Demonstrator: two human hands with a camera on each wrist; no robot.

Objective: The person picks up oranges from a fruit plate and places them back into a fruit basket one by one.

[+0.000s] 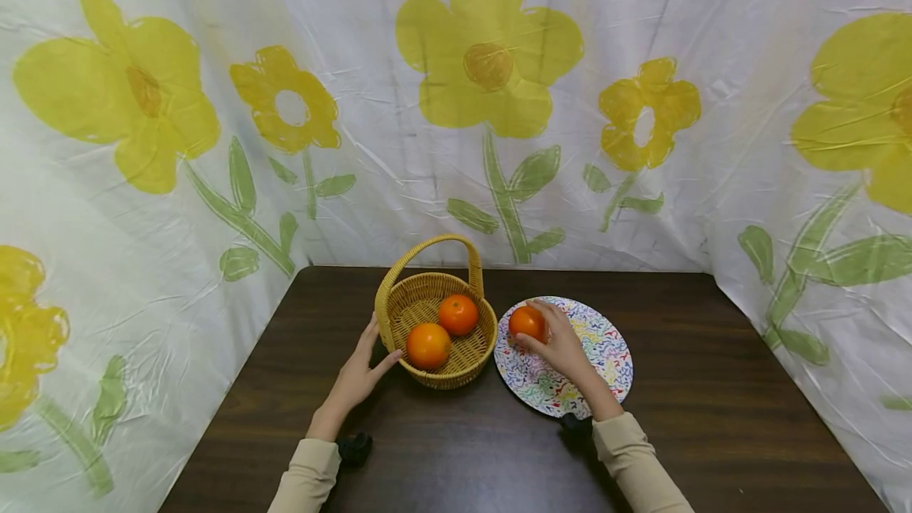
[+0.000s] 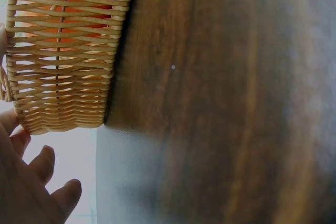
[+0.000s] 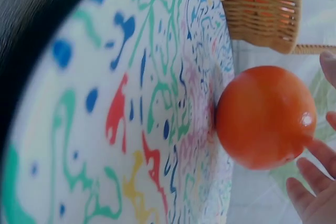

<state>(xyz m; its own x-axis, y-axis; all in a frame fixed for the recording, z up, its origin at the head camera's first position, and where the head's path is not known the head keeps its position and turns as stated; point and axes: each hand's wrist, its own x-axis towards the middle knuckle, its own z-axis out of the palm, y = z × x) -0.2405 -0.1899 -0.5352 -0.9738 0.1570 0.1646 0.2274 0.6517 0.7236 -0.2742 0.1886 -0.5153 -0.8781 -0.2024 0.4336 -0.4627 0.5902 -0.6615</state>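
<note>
A yellow wicker basket [image 1: 443, 380] with a tall handle stands on the table, holding two oranges, a nearer orange [image 1: 428, 346] and a farther orange [image 1: 458, 315]. My left hand [image 1: 356, 374] rests at its left side, fingers spread along the outer wall and thumb by the front rim. Right of the basket, a third orange [image 3: 266, 117] sits on the left part of a round plate [image 1: 598, 351] with a multicoloured squiggle pattern. Over that plate my right hand [image 1: 563, 344] reaches around this orange with fingers loosely spread. In the right wrist view the thumb is apart from it, and one fingertip overlaps its edge.
The dark wood table [image 1: 470, 457] carries the basket and plate side by side, near its back edge. Behind and beside it hangs a white cloth [image 1: 370, 204] painted with yellow flowers. A small black device [image 1: 354, 448] is worn at the left wrist.
</note>
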